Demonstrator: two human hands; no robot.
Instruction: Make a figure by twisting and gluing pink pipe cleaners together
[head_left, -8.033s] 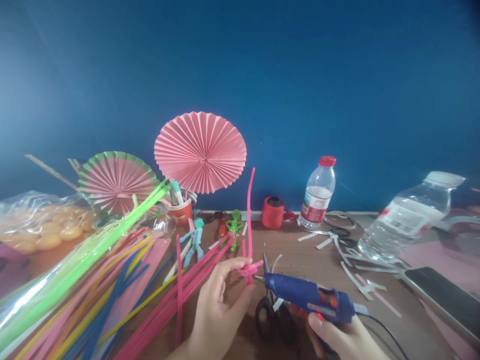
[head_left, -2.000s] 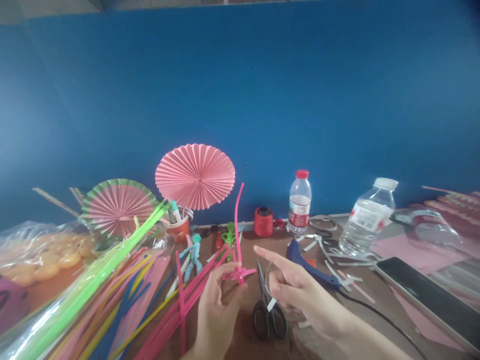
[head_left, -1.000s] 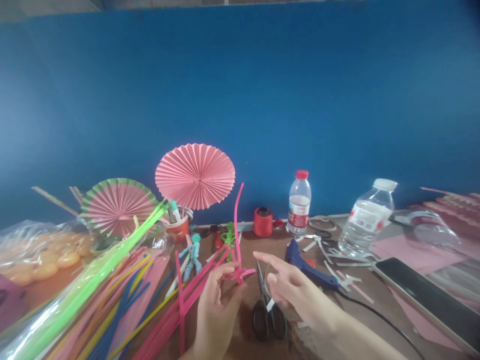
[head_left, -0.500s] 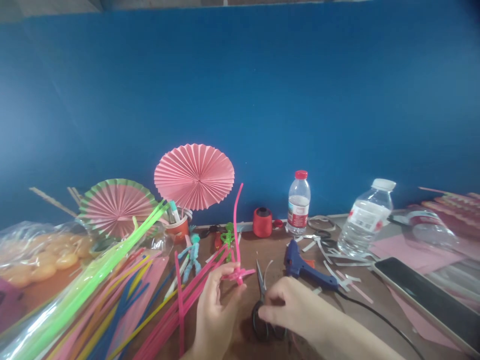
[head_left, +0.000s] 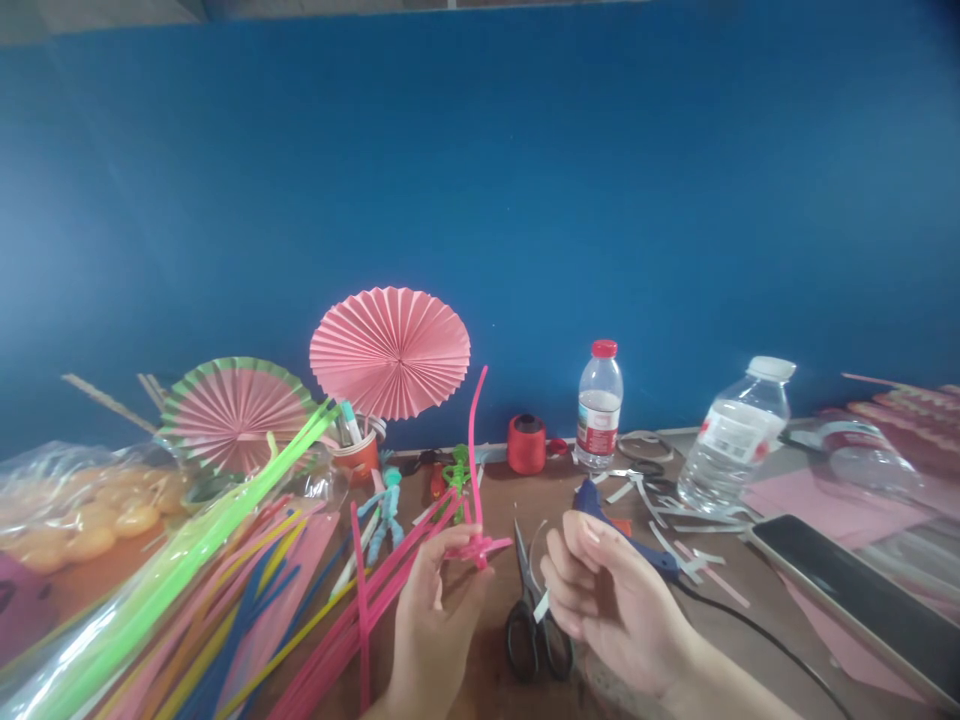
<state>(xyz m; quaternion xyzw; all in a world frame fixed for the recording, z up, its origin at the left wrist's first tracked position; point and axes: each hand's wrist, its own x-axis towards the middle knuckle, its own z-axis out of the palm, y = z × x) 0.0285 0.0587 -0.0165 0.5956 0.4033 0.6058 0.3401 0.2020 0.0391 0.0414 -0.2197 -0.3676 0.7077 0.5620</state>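
Note:
My left hand (head_left: 442,610) pinches a twisted pink pipe cleaner piece (head_left: 477,548) between thumb and fingertips. Its knotted middle has short arms, and one long stem stands upright. My right hand (head_left: 611,600) is curled closed, palm side partly turned up, just right of the scissors; whatever lies inside the fingers is hidden. A small white strip (head_left: 541,606) shows by its lower fingers, and I cannot tell if it is held. Black-handled scissors (head_left: 523,632) lie on the table between both hands, blades pointing away.
Loose pink pipe cleaners (head_left: 337,645) and a bagged green bundle (head_left: 195,560) spread leftward. A blue glue gun (head_left: 637,550) with its cord lies behind my right hand. Water bottles (head_left: 598,405), white scraps and a phone (head_left: 847,600) are on the right. Pink paper fans (head_left: 390,350) stand behind.
My right hand has left the scissors' handles, moving right and up and turning its palm side into view. The left hand stays almost still with the pink pipe cleaner piece.

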